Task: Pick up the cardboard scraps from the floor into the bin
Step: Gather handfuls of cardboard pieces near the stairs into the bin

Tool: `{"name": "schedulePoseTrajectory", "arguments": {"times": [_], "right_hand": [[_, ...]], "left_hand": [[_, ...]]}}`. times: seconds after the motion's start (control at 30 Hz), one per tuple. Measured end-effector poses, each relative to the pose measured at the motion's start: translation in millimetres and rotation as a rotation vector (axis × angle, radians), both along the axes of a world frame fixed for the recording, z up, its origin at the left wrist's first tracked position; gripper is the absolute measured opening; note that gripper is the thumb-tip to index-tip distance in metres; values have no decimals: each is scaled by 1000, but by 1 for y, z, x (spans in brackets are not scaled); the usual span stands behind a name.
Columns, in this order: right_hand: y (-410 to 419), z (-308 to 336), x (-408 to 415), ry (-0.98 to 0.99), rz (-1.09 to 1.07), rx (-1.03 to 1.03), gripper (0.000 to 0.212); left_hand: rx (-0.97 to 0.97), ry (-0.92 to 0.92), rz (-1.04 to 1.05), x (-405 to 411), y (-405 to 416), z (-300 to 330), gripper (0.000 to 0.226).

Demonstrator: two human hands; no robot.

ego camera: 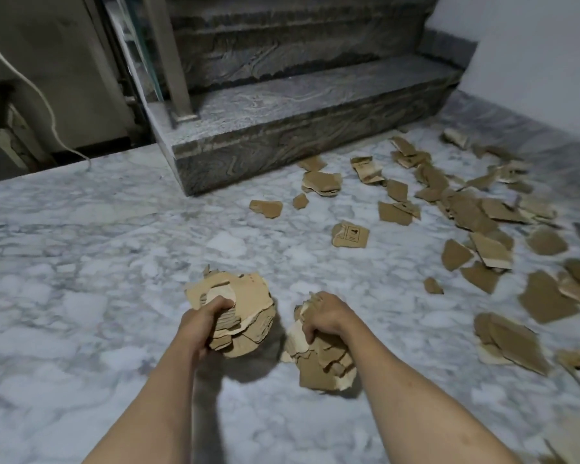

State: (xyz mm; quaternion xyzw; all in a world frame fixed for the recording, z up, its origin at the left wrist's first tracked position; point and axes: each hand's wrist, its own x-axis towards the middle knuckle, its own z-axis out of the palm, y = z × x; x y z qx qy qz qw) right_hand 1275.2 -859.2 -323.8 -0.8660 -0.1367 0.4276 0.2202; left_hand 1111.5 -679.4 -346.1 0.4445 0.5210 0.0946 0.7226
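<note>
Cardboard fills both hands in the head view. The left hand [203,318] is closed around a thick bundle of torn cardboard scraps [238,313], its grip curled tight over the top of the stack so that the layered brown and pale edges fan out past the fingers. The right hand [325,318] is likewise clenched on a second bundle of scraps [322,358], which hangs below the fist with ragged pieces sticking down. The two bundles sit just beside each other without touching, both held above the white marble floor [98,262], where their shadows fall under the forearms.

The grey granite stair step [315,128] serves as the landmark. Loose cardboard scraps on the floor [466,209] lie in front of the step and to its right, thickest well to the right of it, spreading toward the right edge of the view. A few single pieces lie closer to the step's front face, among them a scrap with printed symbols [350,234] between the step and the hands. A metal railing post [171,61] stands on the left end of the step beside a glass panel [138,51]. Left of the step a white cable [44,98] hangs down against a dark wall. A bin cannot be made out anywhere in this view.
</note>
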Motion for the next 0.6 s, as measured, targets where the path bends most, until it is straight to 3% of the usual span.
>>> {"name": "schedulePoseTrajectory", "arguments": {"times": [0.2,0.37,0.43,0.53,0.6], "right_hand": [[5,-15,4,-69,47,-107,48],[11,-17,19,-33,120,-68,28],[5,-6,35,2,53,17,27],[-14,22,73,28,-152,188,47],[-30,48,104,27,-276,284,48]], "left_hand": [[5,38,-18,10,-5,-7,33],[-15,68,-4,23,-11,-8,34],[-29,108,-25,31,-14,5,33],[26,182,-89,54,-3,45,30],[116,223,-124,81,12,84,25]]}}
